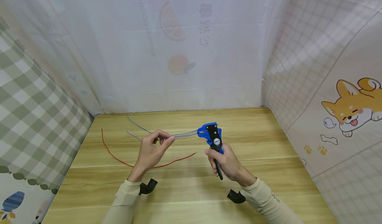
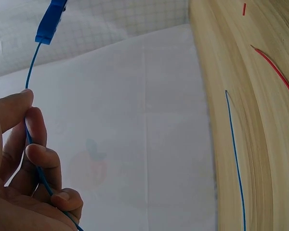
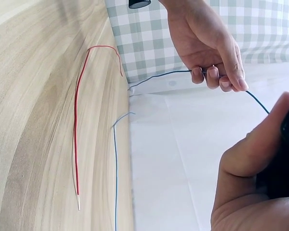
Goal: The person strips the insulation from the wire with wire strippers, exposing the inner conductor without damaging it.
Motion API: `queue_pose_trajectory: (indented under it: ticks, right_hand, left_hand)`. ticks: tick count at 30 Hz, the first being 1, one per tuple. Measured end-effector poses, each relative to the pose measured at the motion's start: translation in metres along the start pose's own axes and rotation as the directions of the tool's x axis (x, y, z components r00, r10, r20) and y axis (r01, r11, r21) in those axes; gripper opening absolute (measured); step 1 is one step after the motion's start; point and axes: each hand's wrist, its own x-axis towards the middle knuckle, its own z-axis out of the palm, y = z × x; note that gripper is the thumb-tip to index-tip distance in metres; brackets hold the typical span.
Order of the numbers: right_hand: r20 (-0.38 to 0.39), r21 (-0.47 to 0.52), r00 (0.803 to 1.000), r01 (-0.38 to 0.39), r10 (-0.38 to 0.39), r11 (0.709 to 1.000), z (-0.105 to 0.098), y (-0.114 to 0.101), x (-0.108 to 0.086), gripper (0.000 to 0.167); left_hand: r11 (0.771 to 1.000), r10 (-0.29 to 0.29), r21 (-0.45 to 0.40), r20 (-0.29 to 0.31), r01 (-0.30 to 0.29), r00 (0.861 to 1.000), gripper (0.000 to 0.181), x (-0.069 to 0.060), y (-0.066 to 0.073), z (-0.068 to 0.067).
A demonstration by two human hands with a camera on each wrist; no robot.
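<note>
1. Both forearms reach forward over the wooden table (image 1: 191, 200), hands raised and angled toward each other.
2. The left hand (image 1: 151, 150) pinches a blue wire (image 3: 258, 101) between thumb and fingertips.
3. The right hand (image 1: 228, 161) wraps round the handle of a wire stripper (image 1: 213, 134), the wire running to its blue head.
4. A second blue wire (image 3: 116, 173) lies beyond; the left wrist hides part of a red wire (image 3: 75, 120).
</note>
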Motion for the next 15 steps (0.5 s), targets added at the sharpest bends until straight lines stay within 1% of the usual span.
queue_pose_trajectory:
  ticks: [4,10,15]
  right_hand:
    - [0.004,0.005,1.000,0.005,-0.005,1.000,-0.0002,-0.0002,0.0000,0.052]
    - [0.008,0.005,1.000,0.010,-0.010,1.000,-0.0006,-0.0001,0.0005,0.051]
    - [0.006,-0.001,1.000,-0.001,0.001,1.000,-0.0006,0.0005,0.0001,0.051]
  left_hand:
    - [1.000,-0.009,-0.002,0.006,0.009,1.000,0.013,0.0005,0.0007,-0.0009]
    - [1.000,-0.007,-0.002,0.011,0.007,1.000,0.014,-0.0009,0.0008,-0.0016]
    - [1.000,-0.007,-0.011,0.009,0.007,1.000,0.013,-0.0017,0.0013,-0.0016]
